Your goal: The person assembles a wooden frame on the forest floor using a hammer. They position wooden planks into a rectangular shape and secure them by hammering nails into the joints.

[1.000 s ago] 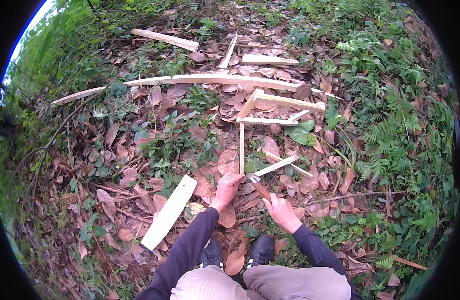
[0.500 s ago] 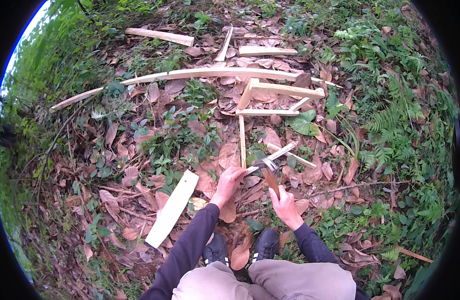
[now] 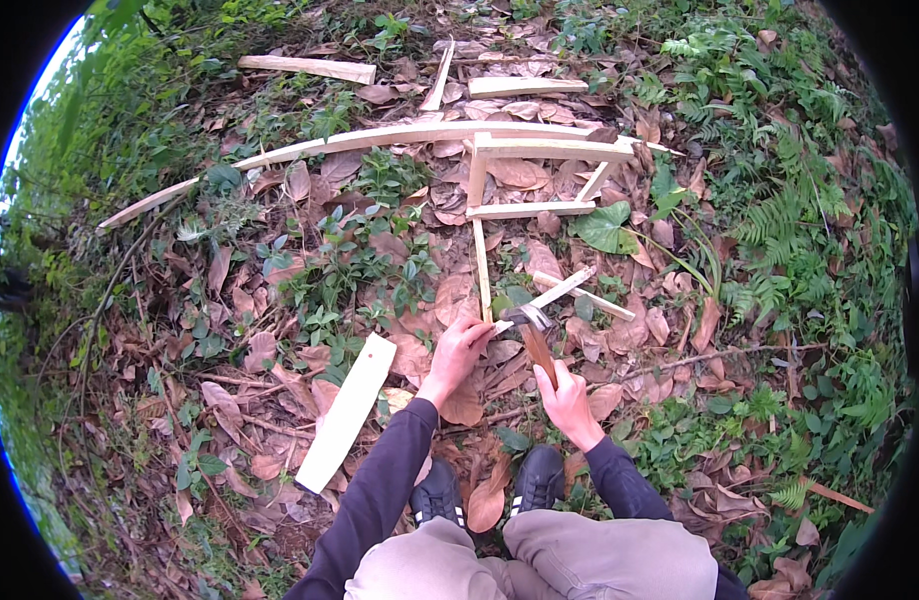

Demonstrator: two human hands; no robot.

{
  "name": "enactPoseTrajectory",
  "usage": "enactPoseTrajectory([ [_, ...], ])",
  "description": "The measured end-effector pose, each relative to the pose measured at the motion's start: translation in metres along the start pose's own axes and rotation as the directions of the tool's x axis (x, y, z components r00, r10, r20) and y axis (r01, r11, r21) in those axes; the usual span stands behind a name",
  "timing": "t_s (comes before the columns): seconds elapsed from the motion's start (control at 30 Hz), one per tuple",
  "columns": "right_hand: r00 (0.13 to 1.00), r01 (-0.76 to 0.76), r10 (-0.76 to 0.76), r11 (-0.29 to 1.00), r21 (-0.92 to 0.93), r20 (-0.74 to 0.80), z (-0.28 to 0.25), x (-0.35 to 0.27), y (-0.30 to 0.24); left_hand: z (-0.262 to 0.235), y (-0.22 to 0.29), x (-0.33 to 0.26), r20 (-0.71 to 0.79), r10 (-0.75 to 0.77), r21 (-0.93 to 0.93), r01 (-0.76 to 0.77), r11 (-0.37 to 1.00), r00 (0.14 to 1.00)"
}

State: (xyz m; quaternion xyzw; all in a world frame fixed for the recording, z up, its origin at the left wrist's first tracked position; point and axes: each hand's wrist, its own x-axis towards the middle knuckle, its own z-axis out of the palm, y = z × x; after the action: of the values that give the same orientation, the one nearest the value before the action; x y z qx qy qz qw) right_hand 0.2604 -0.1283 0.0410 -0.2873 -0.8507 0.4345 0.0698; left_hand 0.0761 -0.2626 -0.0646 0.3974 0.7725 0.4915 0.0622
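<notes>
My right hand (image 3: 568, 405) is closed round the wooden handle of a hammer (image 3: 540, 350). The metal head rests at or just over a thin pale wooden strip (image 3: 558, 292) that slants away to the right. Beside the head, my left hand (image 3: 458, 352) pinches the near end of the wooden frame (image 3: 483, 265), where a long upright slat meets the slanted strip. Whether a nail is between the fingers I cannot make out. Farther off, the frame's crosspieces (image 3: 550, 149) form a box-like shape.
A flat pale board (image 3: 348, 412) lies left of my left forearm. Long wooden strips (image 3: 380, 138) cross the ground beyond the frame, with shorter pieces (image 3: 310, 68) farther away. Another short strip (image 3: 605, 300) lies under the slanted one. Dry leaves, ferns and green plants cover the ground.
The far part of the wooden frame has tilted and swung a little left. The hammer head stays close to the joint, and both hands keep their hold. The whole view has shifted slightly.
</notes>
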Motion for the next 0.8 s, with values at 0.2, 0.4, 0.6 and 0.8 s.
enactPoseTrajectory([
  [0.2, 0.999, -0.046, 0.046, 0.999, 0.000, -0.001, 0.000, 0.002, 0.007, -0.002, 0.003, 0.006, 0.026, -0.008, -0.016, 0.008, 1.000, 1.000],
  [0.4, 0.999, -0.023, 0.023, 1.000, -0.011, -0.022, 0.002, -0.001, 0.008, -0.007, 0.003, 0.006, 0.056, -0.041, -0.023, 0.042, 0.999, 0.998],
  [0.6, 1.000, -0.021, 0.021, 1.000, -0.005, -0.014, 0.002, -0.003, 0.012, -0.010, 0.006, 0.008, 0.054, 0.075, 0.052, -0.078, 0.996, 0.996],
  [0.8, 0.998, 0.057, -0.055, 0.996, -0.067, 0.026, 0.001, -0.005, 0.021, -0.004, 0.001, 0.003, 0.017, 0.120, 0.087, -0.121, 0.989, 0.993],
])
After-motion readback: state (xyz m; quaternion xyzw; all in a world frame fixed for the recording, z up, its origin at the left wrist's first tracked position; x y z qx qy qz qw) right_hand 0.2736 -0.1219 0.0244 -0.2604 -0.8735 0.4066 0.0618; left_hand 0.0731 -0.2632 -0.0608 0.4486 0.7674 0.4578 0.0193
